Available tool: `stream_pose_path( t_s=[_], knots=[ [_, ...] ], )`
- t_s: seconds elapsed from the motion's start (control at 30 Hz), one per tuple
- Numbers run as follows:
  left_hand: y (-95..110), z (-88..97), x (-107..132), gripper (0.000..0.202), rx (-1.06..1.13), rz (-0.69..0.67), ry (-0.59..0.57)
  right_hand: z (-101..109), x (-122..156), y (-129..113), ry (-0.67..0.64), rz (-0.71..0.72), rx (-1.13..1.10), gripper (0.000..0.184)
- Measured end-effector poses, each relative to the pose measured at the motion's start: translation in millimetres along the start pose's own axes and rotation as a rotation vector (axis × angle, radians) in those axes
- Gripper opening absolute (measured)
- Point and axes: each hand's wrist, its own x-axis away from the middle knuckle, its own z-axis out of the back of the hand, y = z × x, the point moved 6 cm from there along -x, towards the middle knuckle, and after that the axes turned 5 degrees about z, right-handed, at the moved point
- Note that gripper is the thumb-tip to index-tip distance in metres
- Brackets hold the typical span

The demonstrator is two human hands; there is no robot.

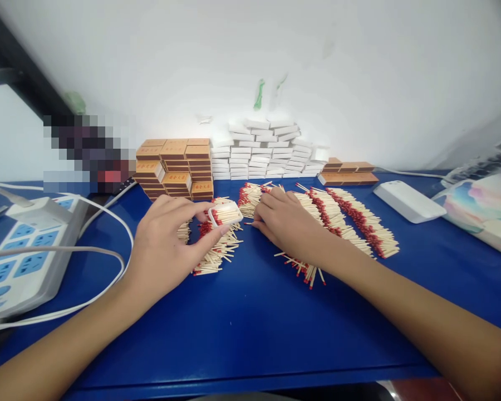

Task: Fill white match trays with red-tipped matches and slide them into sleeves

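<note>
Two arms (83, 328) converge — left hand (165, 239) pinching tray (238, 214), right hand (287, 221) curled.

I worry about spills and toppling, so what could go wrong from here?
The white tray in the left hand could spill its matches if tipped. The right hand, close to the match piles, might knock them out of line. The unevenly stacked white boxes could topple if bumped.
</note>
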Motion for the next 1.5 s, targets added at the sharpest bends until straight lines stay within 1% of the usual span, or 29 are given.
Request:
stream_pose_path(
  t_s=[0.13, 0.27, 0.43, 0.63, 0.83, 0.97, 1.1, 1.2, 1.3, 1.4, 1.5],
  knots=[
    [0, -0.3, -1, 0.024, 0.004, -0.006, 0.001, -4, -9, -5, 0.042, -0.020, 0.021, 0.018],
    [-1, -0.9, -1, 0.024, -0.013, -0.008, 0.000, -8, -13, -3, 0.098, -0.032, 0.025, 0.021],
    [-1, -0.6, 0, 0.024, -0.003, -0.008, -0.007, -5, -11, -1, 0.148, -0.037, -0.026, 0.021],
    [-2, -2.0, -1, 0.023, -0.006, -0.011, -0.006, -4, -11, -1, 0.093, 0.000, -0.020, 0.019],
    [-2, -1.8, 0, 0.024, 0.000, -0.023, -0.006, 0, -10, -3, 0.146, 0.034, -0.064, 0.014],
    [0, -1.9, -1, 0.025, -0.009, -0.023, -0.009, -3, -10, -5, 0.138, 0.049, -0.090, 0.017],
    [-1, -1.5, -1, 0.026, -0.008, -0.027, -0.002, -3, -10, -5, 0.155, 0.052, -0.079, 0.014],
    [-2, -1.7, -1, 0.025, -0.009, -0.025, -0.004, -4, -11, -5, 0.143, 0.053, -0.078, 0.017],
    [-2, -1.2, 0, 0.026, -0.003, -0.033, -0.005, -7, -11, -6, 0.114, 0.049, -0.024, 0.018],
    [-1, -1.5, 0, 0.028, -0.008, -0.036, -0.020, -10, -9, -6, 0.093, 0.052, 0.077, 0.019],
    [-1, -2.6, -1, 0.029, -0.011, -0.035, -0.026, -7, -4, -2, 0.100, 0.048, 0.139, 0.020]
  ],
)
